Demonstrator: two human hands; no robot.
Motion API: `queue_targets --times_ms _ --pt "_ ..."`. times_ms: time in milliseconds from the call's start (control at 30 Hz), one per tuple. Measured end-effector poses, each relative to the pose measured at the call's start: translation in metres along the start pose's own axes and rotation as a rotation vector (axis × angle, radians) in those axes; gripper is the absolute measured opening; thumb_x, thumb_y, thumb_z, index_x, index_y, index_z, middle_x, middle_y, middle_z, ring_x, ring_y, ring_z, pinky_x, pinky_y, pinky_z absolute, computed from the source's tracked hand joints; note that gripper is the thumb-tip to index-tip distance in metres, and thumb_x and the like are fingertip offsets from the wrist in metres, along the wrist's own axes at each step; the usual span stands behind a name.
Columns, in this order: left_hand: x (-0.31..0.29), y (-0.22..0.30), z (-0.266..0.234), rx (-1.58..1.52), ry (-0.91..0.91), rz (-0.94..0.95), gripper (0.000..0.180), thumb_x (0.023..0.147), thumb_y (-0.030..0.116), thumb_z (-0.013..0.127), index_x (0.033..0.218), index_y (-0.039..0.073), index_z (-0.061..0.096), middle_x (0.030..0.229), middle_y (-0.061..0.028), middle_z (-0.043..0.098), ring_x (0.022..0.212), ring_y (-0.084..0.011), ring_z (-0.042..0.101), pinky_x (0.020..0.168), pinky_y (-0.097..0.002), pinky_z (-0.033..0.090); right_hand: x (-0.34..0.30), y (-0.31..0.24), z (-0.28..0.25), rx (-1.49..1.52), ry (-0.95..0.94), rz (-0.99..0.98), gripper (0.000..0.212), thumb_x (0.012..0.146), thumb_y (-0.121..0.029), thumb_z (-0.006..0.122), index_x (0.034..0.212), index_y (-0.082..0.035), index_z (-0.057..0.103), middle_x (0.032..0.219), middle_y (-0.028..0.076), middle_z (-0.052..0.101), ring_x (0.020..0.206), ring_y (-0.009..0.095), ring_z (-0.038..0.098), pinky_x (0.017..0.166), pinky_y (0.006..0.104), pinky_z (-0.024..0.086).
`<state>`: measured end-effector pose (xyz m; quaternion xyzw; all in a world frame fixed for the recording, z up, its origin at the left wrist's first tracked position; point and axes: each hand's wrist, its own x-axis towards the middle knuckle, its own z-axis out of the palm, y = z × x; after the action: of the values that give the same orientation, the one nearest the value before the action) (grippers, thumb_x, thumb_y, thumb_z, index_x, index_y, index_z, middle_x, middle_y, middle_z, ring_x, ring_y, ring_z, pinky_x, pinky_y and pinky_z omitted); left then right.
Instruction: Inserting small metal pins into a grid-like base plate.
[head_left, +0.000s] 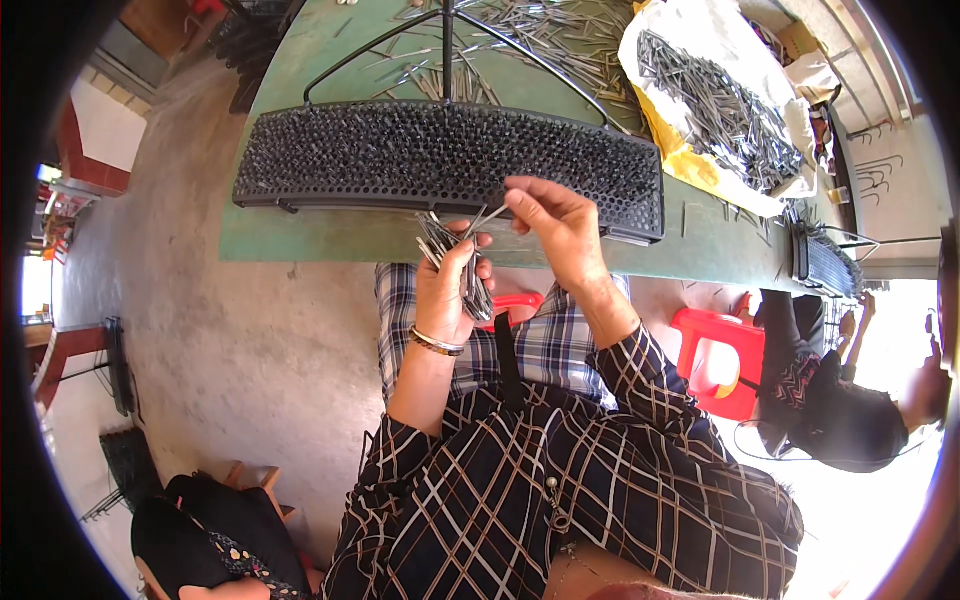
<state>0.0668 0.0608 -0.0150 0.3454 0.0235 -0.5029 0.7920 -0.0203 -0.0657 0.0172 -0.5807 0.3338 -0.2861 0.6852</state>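
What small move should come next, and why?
Probably bring the slim silvery metal rod pinched in the right hand to the long black perforated panel: open holes show near its right end, and the left hand holds more such rods.

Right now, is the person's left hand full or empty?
Full: the left hand holds a bunch of thin metal rods, their ends showing above and below.
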Motion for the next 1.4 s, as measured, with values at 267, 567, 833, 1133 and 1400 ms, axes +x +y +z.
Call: queue_targets --times_ms 267,567,833,1133,1400 --pt "-0.002 -0.005 0.0 0.065 -0.021 -0.067 0.025 0.086 0.007 0.058 0.11 0.007 0.053 0.093 -0.011 0.062 0.063 -0.0131 0.056 0.051 -0.0264 0.05 0.031 -0.018 0.003 -0.652 -0.015 -0.749 0.021 0.083 -0.003 0.064 0.104 -0.001 0.065 0.088 0.011 0.061 0.072 0.02 0.06 0.063 0.028 0.048" --pt "-0.006 0.0 -0.003 0.132 -0.079 -0.084 0.032 0.084 0.004 0.057 0.115 0.005 0.05 0.093 -0.0107 0.062 0.063 -0.012 0.056 0.052 -0.0258 0.05 0.042 -0.008 0.007 -0.784 -0.069 -0.814 0.02 0.083 -0.007 0.064 0.102 -0.002 0.065 0.088 0.011 0.06 0.073 0.027 0.061 0.065 0.0334 0.049" --pt "-0.008 0.006 0.0 0.156 -0.096 -0.088 0.037 0.083 0.001 0.054 0.12 0.004 0.048 0.095 -0.0112 0.062 0.064 -0.0115 0.056 0.054 -0.0261 0.049 0.042 -0.005 0.007 -1.042 -0.136 -0.908 0.023 0.08 -0.013 0.065 0.103 -0.007 0.065 0.088 0.006 0.056 0.077 0.024 0.058 0.071 0.0359 0.046" --pt "-0.007 0.003 -0.004 0.086 -0.147 -0.086 0.041 0.082 -0.001 0.053 0.122 0.004 0.046 0.096 -0.0104 0.061 0.065 -0.0112 0.057 0.054 -0.0254 0.051 0.04 -0.006 0.002 -1.118 -0.204 -0.932 0.029 0.08 -0.007 0.063 0.109 -0.006 0.063 0.092 0.008 0.056 0.081 0.026 0.058 0.071 0.037 0.046" --pt "-0.008 0.004 -0.007 -0.004 -0.162 -0.063 0.042 0.081 0.0 0.054 0.122 0.006 0.046 0.093 -0.0089 0.06 0.067 -0.0112 0.057 0.053 -0.0254 0.051 0.012 -0.021 0.006 -0.723 -0.118 -0.519 0.022 0.083 -0.011 0.066 0.103 -0.002 0.066 0.087 0.007 0.063 0.065 0.015 0.058 0.059 0.0273 0.046"
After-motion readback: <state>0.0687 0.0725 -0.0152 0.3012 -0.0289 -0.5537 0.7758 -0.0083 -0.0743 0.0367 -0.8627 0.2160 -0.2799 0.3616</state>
